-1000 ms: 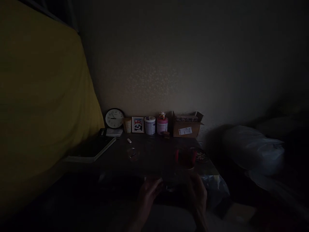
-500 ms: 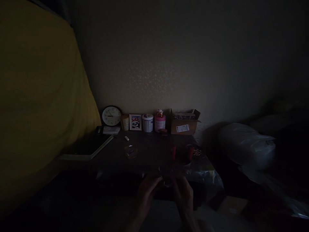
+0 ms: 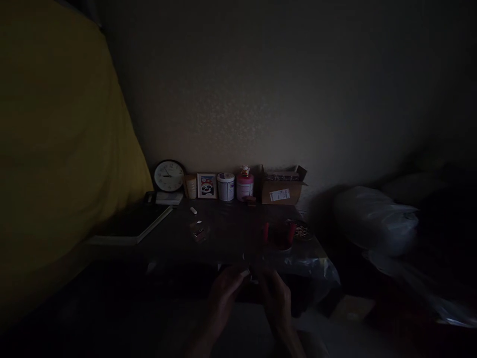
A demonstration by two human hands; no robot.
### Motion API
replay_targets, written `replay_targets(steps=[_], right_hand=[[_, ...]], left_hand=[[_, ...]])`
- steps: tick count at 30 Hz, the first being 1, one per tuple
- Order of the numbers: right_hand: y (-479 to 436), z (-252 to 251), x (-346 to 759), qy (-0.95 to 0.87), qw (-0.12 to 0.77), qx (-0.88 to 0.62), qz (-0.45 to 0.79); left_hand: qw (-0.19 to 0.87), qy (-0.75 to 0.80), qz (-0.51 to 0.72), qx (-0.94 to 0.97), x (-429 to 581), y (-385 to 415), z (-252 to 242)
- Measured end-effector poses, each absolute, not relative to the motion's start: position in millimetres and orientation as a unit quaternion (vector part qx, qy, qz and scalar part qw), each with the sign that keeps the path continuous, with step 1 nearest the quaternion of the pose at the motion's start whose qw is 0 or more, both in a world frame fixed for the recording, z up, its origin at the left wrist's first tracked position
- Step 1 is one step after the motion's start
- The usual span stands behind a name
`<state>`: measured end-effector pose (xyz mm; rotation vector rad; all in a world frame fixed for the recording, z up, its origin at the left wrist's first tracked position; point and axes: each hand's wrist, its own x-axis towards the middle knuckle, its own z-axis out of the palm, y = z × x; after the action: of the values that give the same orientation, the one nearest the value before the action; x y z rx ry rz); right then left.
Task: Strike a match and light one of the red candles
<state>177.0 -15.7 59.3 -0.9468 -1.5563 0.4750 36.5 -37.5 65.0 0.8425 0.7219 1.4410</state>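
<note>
The room is very dark. My left hand [image 3: 225, 293] and my right hand [image 3: 276, 297] meet in front of me, just below the near edge of a dark table [image 3: 231, 233]. Their fingertips close together around a small pale thing [image 3: 246, 273] that I cannot make out. Both hands look curled. A red and dark object [image 3: 278, 236] stands on the table just beyond my right hand.
Along the wall stand a round clock [image 3: 169, 175], a small framed picture [image 3: 206, 185], a white tub [image 3: 225, 186], a pink jar [image 3: 245, 186] and a cardboard box [image 3: 281, 187]. A book [image 3: 130, 227] lies at the left. Yellow fabric [image 3: 55, 164] fills the left; white bags [image 3: 374, 221] lie right.
My right hand has moved left toward my left hand until their fingertips meet. The view has drifted, so the table's objects sit slightly higher and further left.
</note>
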Motion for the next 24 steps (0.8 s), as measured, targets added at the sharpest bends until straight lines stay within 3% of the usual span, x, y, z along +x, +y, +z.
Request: replay_targets(steps=[24], right_hand=[[-12.8, 56.8, 179.0, -0.697, 0.601, -0.38, 0.095]], left_hand=[[0.595, 0.339, 0.646, 0.339, 41.4, -37.5, 69.5]])
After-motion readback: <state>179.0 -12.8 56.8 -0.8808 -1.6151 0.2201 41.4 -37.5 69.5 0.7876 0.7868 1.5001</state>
